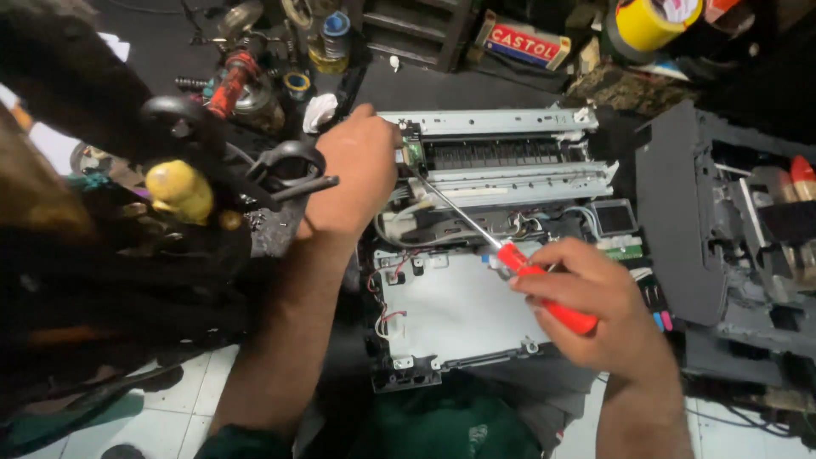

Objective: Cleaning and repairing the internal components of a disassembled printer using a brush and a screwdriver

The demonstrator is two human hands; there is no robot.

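Head view, looking down at an opened printer chassis at frame centre, set on the floor.

Packages and labels:
- Red rectangular box with a white border at 12 o'clock, lying tilted against dark shelving.
- Yellow tape roll at 1 o'clock, top edge.
- Small round tins and spools at 11 o'clock, blue, yellow and metal-coloured.
- Crumpled white scrap just beside the left hand's knuckles.
- Detached dark grey printer housing at 3 o'clock, near the chassis.
- Yellow-knobbed black tool cluster at 9 o'clock.

Hands:
- Left hand at 10 to 11 o'clock, forearm running up from 7 o'clock, palm down, fingers curled over the chassis's upper left corner; grip resting on the frame edge, whether closed round anything cannot be told.
- Right hand at 4 o'clock, grip wrapped tight round the red handle of a screwdriver. Shaft slants up-left toward 11 o'clock, tip touching near a small green circuit board just beside the left hand.
- White metal base plate between both forearms, red and white wires along its left edge.
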